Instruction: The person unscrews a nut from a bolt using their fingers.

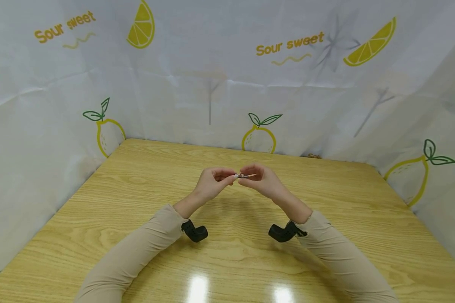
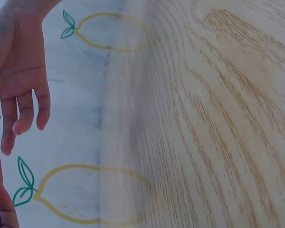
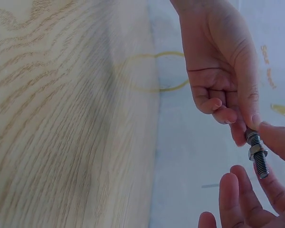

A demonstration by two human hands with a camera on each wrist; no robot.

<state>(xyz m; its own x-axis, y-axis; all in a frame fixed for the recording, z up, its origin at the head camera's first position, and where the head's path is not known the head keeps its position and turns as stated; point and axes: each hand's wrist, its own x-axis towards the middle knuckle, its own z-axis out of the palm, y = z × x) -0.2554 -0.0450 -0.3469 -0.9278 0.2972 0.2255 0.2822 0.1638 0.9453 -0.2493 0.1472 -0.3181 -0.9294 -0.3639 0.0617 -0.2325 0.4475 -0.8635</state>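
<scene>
- Two-handed pinch on one small bolt (image 1: 244, 176), held in the air above the desk (image 1: 227, 261) at about its middle, well clear of the wood.
- Could easily drop: only fingertips on smooth metal, so a slip during a turn would send it onto the desk, and from there perhaps rolling off towards the lemon-print cloth (image 1: 258, 105) at the edge.
- Might also lose the nut (image 3: 257, 153) (sitting partway along the thread, not at either end) if spun the wrong way, or jam it if tilted against the thread.
- Risks a pinched fingertip too, with skin crowded close on both sides of the nut.
- Left hand (image 1: 212, 183): wrist raised, palm turned inward, grip clamped on the head end of the bolt between thumb and forefinger, other fingers curled under.
- Right hand (image 1: 265, 181): mirrors it from the other side, wrist bent, grip closed on the bolt at the nut with thumb in front and forefinger behind the thread, remaining fingers loose and slightly spread.
- Both forearms in beige sleeves, angled inward, elbows wide.
</scene>
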